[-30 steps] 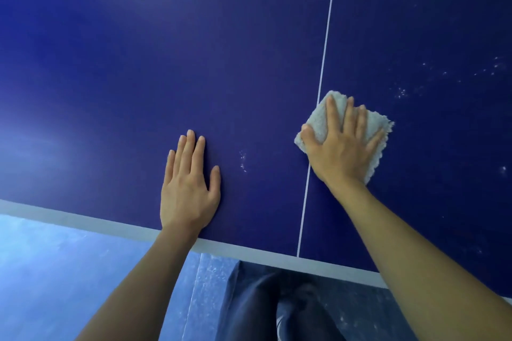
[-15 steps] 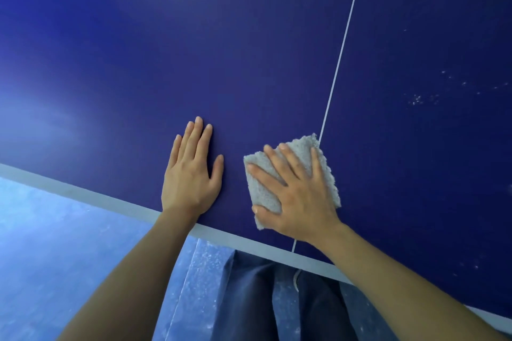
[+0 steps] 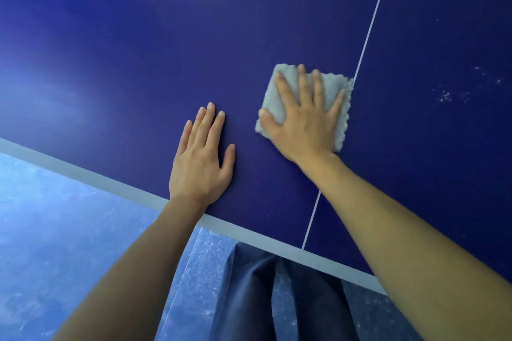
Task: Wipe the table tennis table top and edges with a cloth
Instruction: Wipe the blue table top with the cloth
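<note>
The right hand (image 3: 303,122) pressed flat, fingers spread, on the cloth (image 3: 279,97) beside the flat, empty left hand (image 3: 201,158) on the surface (image 3: 138,36) — the specks (image 3: 446,97) off to its right risked being missed.

The tabletop (image 3: 138,36) was seen as smooth, dark blue board with a soft sheen, edged by a matt pale band (image 3: 83,174). The cloth (image 3: 336,86) looked fluffy, grey terry. The floor (image 3: 41,230) appeared blue and scuffed.
</note>
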